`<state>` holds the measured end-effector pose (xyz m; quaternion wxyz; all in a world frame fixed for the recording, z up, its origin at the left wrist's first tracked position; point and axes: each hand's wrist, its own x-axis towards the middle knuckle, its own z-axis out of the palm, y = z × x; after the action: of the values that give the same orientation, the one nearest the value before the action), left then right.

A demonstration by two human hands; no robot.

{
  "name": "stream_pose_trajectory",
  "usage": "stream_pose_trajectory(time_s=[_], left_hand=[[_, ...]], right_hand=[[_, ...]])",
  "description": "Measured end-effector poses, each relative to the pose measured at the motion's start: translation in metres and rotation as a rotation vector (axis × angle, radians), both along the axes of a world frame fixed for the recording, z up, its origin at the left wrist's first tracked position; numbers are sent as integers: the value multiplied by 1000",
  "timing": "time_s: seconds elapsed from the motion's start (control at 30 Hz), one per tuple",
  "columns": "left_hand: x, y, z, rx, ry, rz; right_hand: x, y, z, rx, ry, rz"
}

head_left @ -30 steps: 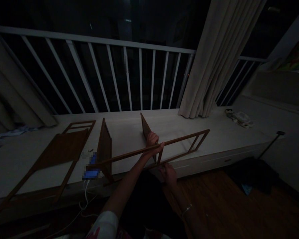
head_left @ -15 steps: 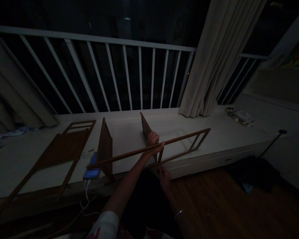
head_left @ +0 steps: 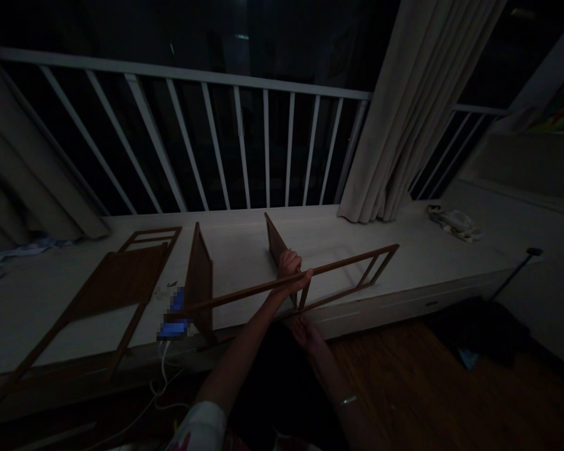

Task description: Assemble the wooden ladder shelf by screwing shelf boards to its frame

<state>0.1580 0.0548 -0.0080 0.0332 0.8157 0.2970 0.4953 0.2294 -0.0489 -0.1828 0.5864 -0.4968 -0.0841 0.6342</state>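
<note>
A brown wooden shelf rack (head_left: pixel 345 264), with a side frame of thin rails and two upright panels, rests on its side along the white ledge. My left hand (head_left: pixel 291 269) is closed around the rack where the right panel (head_left: pixel 274 239) meets the upper rail. Below it, my right hand (head_left: pixel 306 335) is at the lower rail, its fingers curled together near the joint under the panel. Whatever those fingers pinch is too dark and small to make out. The left panel (head_left: pixel 198 275) stands upright in the rack.
Another flat wooden frame with a panel (head_left: pixel 120 280) lies on the ledge (head_left: pixel 376 235) at left. Beside it are a blurred blue item (head_left: pixel 173 327) and white cables (head_left: pixel 157 385). A white railing (head_left: pixel 192 74), curtain (head_left: pixel 395 113) and crumpled cloth (head_left: pixel 455 223) are behind. Dark fabric (head_left: pixel 484 332) lies on the floor.
My right hand has shifted slightly left and turned, with its fingers still at the lower rail. My left hand and the rack have hardly moved.
</note>
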Motion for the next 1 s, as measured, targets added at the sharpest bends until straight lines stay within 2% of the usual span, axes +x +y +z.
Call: stream_pose_trajectory(time_s=[0.1,0.2,0.33,0.5,0.6,0.73,0.83,0.93,1.0], left_hand=[[0,0,0,4,2,16],[0,0,0,7,10,16],[0,0,1,15,14,1],[1,0,2,20,5,7],[1,1,2,23,-1,12],[1,2,2,34,5,6],[1,3,2,32,9,-1],[2,4,1,31,8,0],[2,4,0,35,7,0]], right_hand=[[0,-3,7,52,-42,112],[0,-5,13,130,-269,266],[4,-7,24,150,-764,381],[8,-8,38,-4,-1587,522],[6,-8,44,-67,-1798,591],[7,-6,48,-40,-1786,583],[12,-3,45,32,-1681,484],[19,1,34,115,-1385,318],[20,4,24,152,-1034,232]])
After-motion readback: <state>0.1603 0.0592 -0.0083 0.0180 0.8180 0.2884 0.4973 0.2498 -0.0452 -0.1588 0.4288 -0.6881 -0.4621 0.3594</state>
